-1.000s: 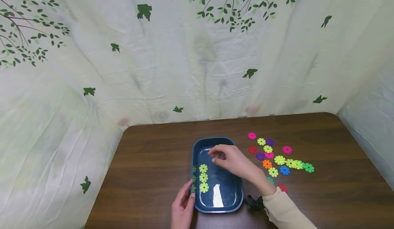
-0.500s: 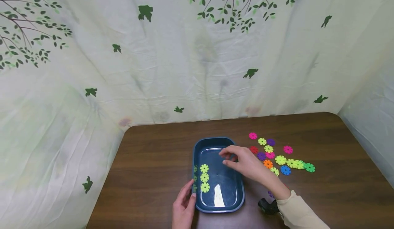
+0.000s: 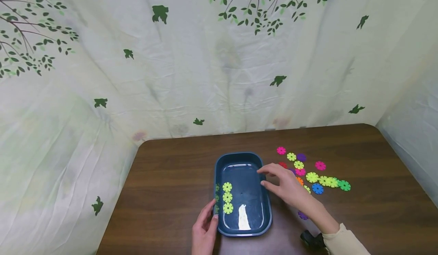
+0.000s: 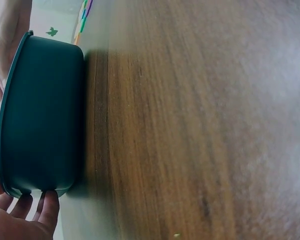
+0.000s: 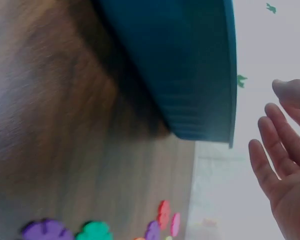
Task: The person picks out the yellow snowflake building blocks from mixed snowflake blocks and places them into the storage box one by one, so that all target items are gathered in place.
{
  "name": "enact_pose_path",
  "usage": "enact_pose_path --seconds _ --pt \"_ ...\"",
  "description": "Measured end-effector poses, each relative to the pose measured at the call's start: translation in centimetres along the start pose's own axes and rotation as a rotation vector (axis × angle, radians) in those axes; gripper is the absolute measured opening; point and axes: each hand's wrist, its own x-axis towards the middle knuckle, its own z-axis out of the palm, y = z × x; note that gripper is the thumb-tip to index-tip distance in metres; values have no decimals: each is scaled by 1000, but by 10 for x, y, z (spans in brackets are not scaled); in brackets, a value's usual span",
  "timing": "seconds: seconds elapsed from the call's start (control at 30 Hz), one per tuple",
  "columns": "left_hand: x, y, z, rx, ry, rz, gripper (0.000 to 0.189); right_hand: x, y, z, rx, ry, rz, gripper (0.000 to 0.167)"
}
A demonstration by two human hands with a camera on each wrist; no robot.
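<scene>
Left hand [image 3: 204,230]: your fingers rest against the tray [image 3: 243,198]; keep it steady.
Right hand [image 3: 285,186]: empty, thumb and fingers parted; carry it clear of the right rim.
Yellow-green discs [image 3: 227,197]: 3 in a column inside, left side.
Shift: your right hand has moved rightward; those 3 stay put.

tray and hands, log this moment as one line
left hand: touches tray | right hand: empty, near tray's right side | in tray: three yellow pieces
</scene>
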Motion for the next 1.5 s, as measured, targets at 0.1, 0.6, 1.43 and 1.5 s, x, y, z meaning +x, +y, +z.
enact_pose_path --seconds 0.1,0.6,1.43,1.5 --pt "1 1 1 4 0 -15 41 -7 8 -2 -4 40 17 39" --pt "0 -6 1 -44 0 102 43 -39 46 -8 -9 96 172 36" --pt "0 -9 0 -72 -10 119 44 -42 74 -32 -125 89 262 33" --pt "0 -9 0 -69 -8 122 44 -40 75 -33 -127 82 267 33"
